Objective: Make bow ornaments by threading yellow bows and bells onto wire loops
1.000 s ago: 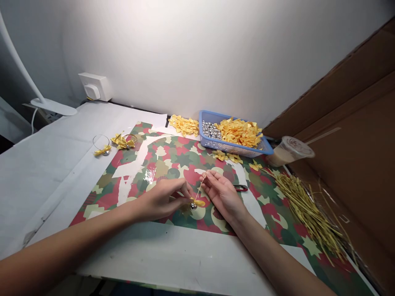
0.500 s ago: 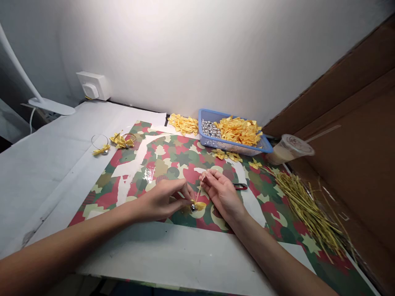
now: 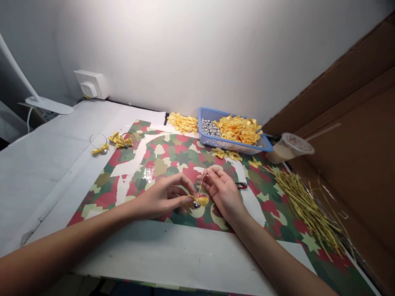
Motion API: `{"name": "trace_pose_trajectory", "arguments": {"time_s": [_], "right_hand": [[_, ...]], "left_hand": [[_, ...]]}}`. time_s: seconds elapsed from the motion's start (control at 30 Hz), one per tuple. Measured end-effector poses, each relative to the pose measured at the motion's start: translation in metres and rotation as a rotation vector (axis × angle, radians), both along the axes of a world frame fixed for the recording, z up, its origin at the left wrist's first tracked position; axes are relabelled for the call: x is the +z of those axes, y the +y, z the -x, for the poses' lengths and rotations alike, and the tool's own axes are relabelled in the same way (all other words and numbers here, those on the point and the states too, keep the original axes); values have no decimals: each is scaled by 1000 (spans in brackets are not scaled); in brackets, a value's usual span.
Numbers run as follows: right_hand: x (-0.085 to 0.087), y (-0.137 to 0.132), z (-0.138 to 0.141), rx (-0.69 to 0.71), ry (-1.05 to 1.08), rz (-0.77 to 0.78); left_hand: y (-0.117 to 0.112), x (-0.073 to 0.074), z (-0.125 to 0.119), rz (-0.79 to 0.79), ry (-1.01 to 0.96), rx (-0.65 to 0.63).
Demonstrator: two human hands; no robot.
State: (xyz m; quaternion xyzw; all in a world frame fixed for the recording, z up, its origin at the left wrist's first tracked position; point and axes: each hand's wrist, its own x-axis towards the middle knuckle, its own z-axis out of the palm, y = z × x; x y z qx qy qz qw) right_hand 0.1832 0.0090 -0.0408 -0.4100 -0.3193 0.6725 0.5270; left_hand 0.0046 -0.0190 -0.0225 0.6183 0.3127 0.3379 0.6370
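A yellow bow [image 3: 203, 201] with a silver bell [image 3: 196, 204], pinched in the left hand, its thin cord [image 3: 200, 186] drawn up by the right.
The left hand [image 3: 166, 198], at the bow's nine o'clock, closes thumb and forefinger on its near edge; the right hand [image 3: 224, 192], at two o'clock, pinches the cord's upper end, other fingers loosely curled. From the bow, a blue basket [image 3: 222, 144] of bells and bows stands at one o'clock, a bundle of gold ties [image 3: 305, 209] at three.
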Motion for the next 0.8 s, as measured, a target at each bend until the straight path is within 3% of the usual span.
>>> {"name": "trace_pose_trajectory", "arguments": {"time_s": [0.23,0.33,0.8], "right_hand": [[6,-1,-4,25,0,-47],[10,-3,-5,17,3,-87],[14,-4,-6,71,111,-60]], "left_hand": [[4,-2,5,-298,173,12],[4,-2,6,-352,206,9],[8,3,5,410,-128,-66]]}}
